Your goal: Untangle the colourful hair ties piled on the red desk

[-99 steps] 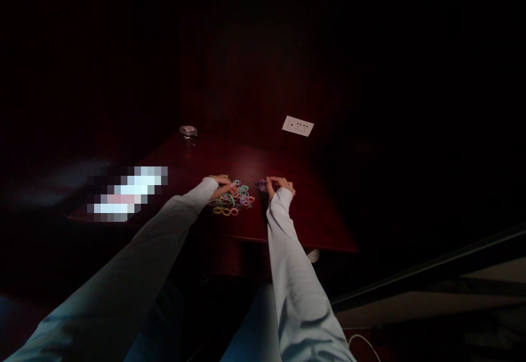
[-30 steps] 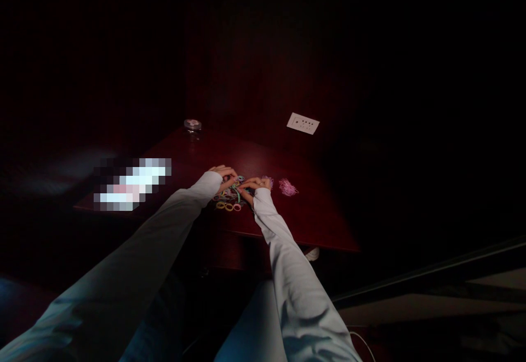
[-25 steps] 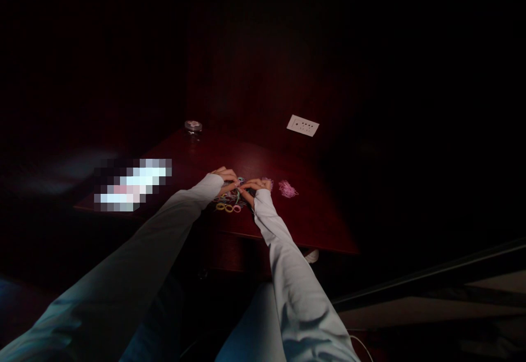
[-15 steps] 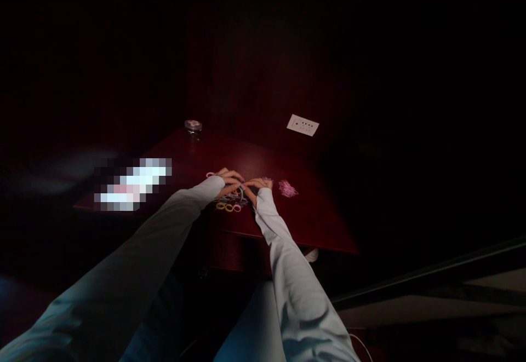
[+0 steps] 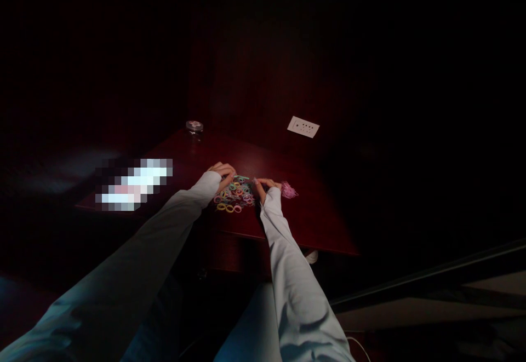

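A loose heap of small colourful elastic hair ties [image 5: 238, 192] lies on the dark red table, with yellow and pink rings at its near edge. My left hand [image 5: 223, 170] is at the heap's far left side, fingers bent and drawn toward the thumb; whatever they hold is hidden. At the heap's right edge is my right hand [image 5: 265, 184], its thumb and fingertips pinched around something too small to name. Just beyond that wrist sits a tangle of thin pink bands [image 5: 290, 189], partly covered by the hand.
The table [image 5: 316, 222] ends in a near edge below my hands. A small clear round jar [image 5: 194, 127] stands at the back left. On the left a bright blurred-out screen [image 5: 135, 184] lies on the table. A white socket plate [image 5: 303, 127] is on the back wall.
My hands were together over the heap and are now apart, the left moved left and the right moved right. More of the hair ties shows between them.
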`<state>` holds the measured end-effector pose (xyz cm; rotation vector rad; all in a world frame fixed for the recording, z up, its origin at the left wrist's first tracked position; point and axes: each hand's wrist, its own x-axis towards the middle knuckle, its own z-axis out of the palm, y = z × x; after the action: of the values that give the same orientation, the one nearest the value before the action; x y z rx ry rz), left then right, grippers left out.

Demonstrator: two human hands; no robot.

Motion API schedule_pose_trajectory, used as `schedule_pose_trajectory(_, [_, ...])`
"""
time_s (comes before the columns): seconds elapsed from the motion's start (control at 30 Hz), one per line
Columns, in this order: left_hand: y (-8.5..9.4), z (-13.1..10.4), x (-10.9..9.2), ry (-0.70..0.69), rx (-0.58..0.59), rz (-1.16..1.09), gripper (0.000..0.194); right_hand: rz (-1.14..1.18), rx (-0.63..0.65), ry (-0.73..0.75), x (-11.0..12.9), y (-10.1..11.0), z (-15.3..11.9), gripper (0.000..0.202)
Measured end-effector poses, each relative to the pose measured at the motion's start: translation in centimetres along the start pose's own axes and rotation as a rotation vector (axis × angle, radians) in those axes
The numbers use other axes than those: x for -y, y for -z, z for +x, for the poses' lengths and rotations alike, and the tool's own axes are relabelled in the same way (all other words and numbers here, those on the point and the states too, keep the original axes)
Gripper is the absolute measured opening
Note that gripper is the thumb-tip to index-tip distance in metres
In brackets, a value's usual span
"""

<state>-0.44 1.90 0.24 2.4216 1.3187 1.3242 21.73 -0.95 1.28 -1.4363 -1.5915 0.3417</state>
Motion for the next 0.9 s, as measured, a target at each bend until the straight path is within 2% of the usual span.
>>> schedule_pose_trajectory(0.13, [0.6, 0.1, 0.1, 0.048, -0.028, 0.037, 0.031, -0.252, -0.224, -0.183, -0.8, 1.5, 0.7, 0.031])
schedule_pose_trajectory(0.33, [0.8, -0.3, -0.4, 0.027, 0.045, 0.111, 0.024, -0.366, -0.161, -0.185, -2.1, 1.9, 1.3, 0.024])
schedule_pose_trajectory(0.47, [1.0, -0.4, -0.6, 0.119, -0.005, 0.138, 0.022, -0.331, -0.298, -0.259, -2.2, 1.7, 1.2, 0.029])
schedule_pose_trajectory(0.57, [1.4, -0.3, -0.9, 0.202, -0.080, 0.164, 0.021, -0.313, -0.339, -0.277, -1.8, 1.7, 0.9, 0.033])
schedule_pose_trajectory(0.7, [1.8, 0.0, -1.5, 0.308, -0.149, 0.198, 0.021, -0.350, -0.279, -0.171, -1.1, 1.4, 0.6, 0.032])
schedule_pose_trajectory(0.9, [1.7, 0.1, -0.9, 0.396, -0.185, 0.193, 0.022, -0.432, -0.020, 0.106, 0.4, -0.6, 1.5, 0.027])
